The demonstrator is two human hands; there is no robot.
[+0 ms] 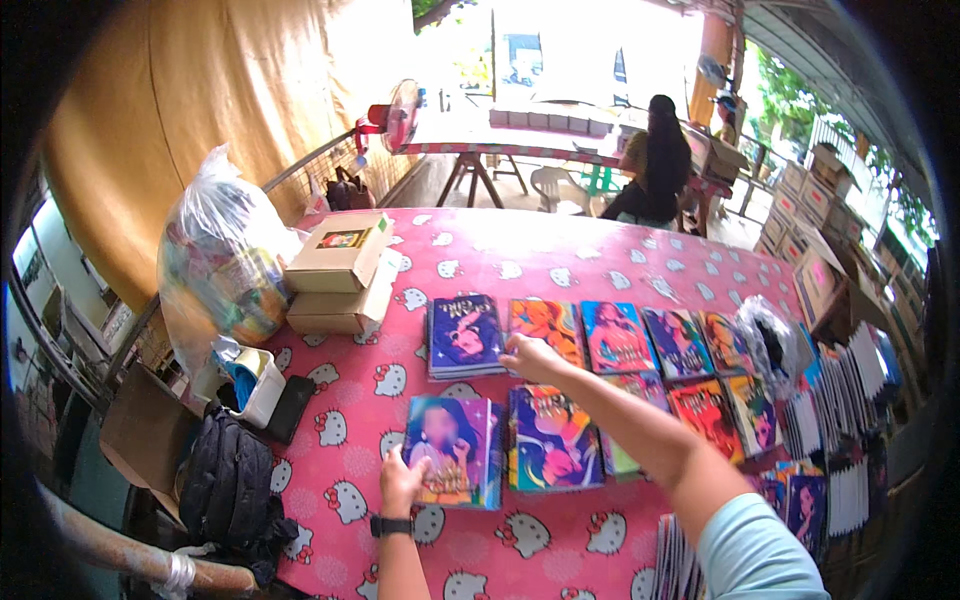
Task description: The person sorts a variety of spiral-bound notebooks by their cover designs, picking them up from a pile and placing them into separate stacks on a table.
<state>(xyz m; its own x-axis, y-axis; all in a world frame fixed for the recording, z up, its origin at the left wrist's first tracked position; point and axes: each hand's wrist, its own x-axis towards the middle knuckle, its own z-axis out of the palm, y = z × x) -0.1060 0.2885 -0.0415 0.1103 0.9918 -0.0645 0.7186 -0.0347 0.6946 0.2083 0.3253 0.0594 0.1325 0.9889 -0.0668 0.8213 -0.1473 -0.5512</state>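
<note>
Stacks of colourful spiral notebooks lie in two rows on a pink patterned table. My left hand grips the left edge of a purple-and-orange notebook in the near row, its thumb over the cover. My right hand reaches across to the far row. Its fingers are closed at the right edge of a dark blue notebook on top of a small stack. Beside that hand lies an orange notebook. Under my right forearm is a yellow-and-purple notebook.
Cardboard boxes, a bulging clear plastic bag, a white bin and a black backpack stand at the left. Crumpled plastic and tightly packed notebooks are at the right. A person sits beyond the table.
</note>
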